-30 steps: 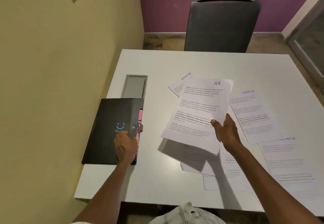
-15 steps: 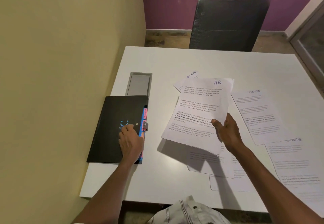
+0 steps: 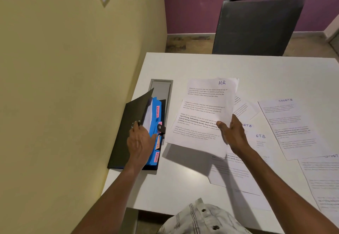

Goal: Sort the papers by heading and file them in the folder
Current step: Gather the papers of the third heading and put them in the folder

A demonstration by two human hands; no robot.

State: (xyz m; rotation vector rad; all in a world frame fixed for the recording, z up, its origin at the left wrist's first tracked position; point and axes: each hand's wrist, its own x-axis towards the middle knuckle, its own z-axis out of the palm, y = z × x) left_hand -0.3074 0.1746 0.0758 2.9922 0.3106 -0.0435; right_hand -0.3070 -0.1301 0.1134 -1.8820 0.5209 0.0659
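Note:
A black folder [image 3: 126, 127] lies at the table's left edge, its front cover lifted partway. Blue dividers [image 3: 153, 116] with pink and orange tabs show inside. My left hand [image 3: 140, 142] grips the raised cover's edge, fingers reaching under it. My right hand [image 3: 233, 133] holds a small stack of printed sheets headed "HR" [image 3: 203, 109] above the table, thumb on top at the stack's right edge. Other sheets headed "SPORTS" [image 3: 289, 123] lie spread on the right of the table.
A white table [image 3: 183, 188] stands against a yellow wall [image 3: 64, 87]. A grey recessed cable hatch [image 3: 162, 89] sits just beyond the folder. A dark office chair [image 3: 256, 26] stands at the far side. More loose sheets [image 3: 233, 175] lie near the front edge.
My left hand has lifted the folder's cover from flat to partly open, exposing the blue dividers. The HR stack has stayed in my right hand.

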